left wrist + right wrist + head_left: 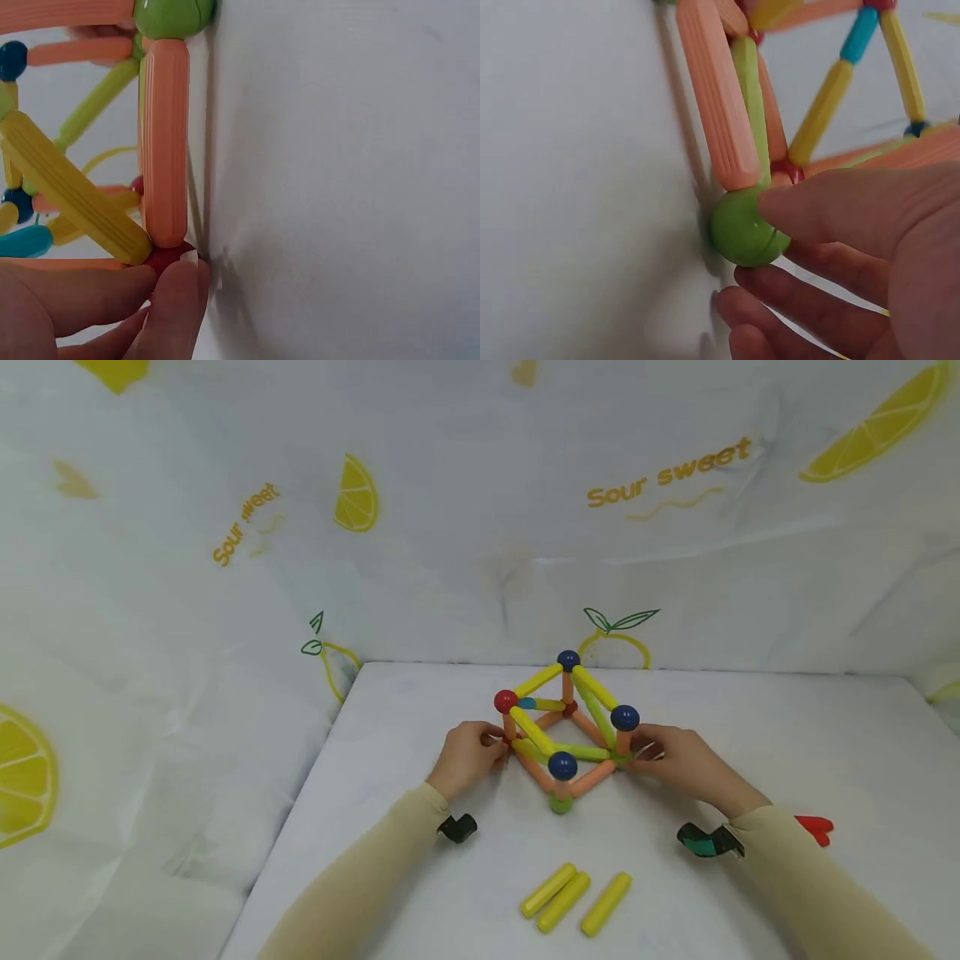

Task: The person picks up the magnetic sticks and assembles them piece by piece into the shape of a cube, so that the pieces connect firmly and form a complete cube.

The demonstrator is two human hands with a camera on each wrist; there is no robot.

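**Two hands at the base of a rod-and-ball frame**

The left hand (467, 758) pinches a red ball (166, 258) at the frame's lower left corner. The right hand (678, 764) closes thumb and fingers on a green ball (744, 229) at the lower right — apparently a light hold. The frame (566, 727) stands mid-table (787, 727); three loose yellow rods (573, 897) lie nearer the person.

The red ball (169, 259) under the left hand's fingertips (176, 300) is mostly hidden.
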